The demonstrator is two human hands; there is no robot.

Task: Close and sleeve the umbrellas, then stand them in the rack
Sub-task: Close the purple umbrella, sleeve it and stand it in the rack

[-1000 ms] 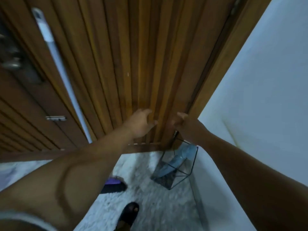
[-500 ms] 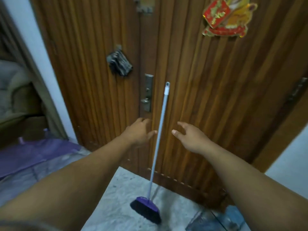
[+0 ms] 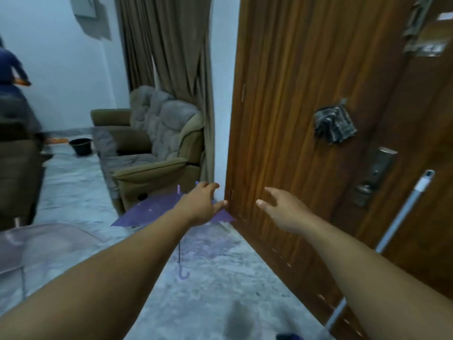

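a: what changed just now?
b: my view turned from the door (image 3: 306, 119) to the purple umbrella (image 3: 157, 209), open on the floor, frame centre.
a: your fingers?
b: both hands, left hand (image 3: 201, 204) and right hand (image 3: 284, 212), spread wide, holding nothing. closing comes next.

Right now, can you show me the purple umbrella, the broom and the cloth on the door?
Purple umbrella (image 3: 149, 210), head view, on its open canopy.
Broom (image 3: 402, 224), head view, on its pale handle.
Cloth (image 3: 334, 125), head view, on the middle of the checked fabric.
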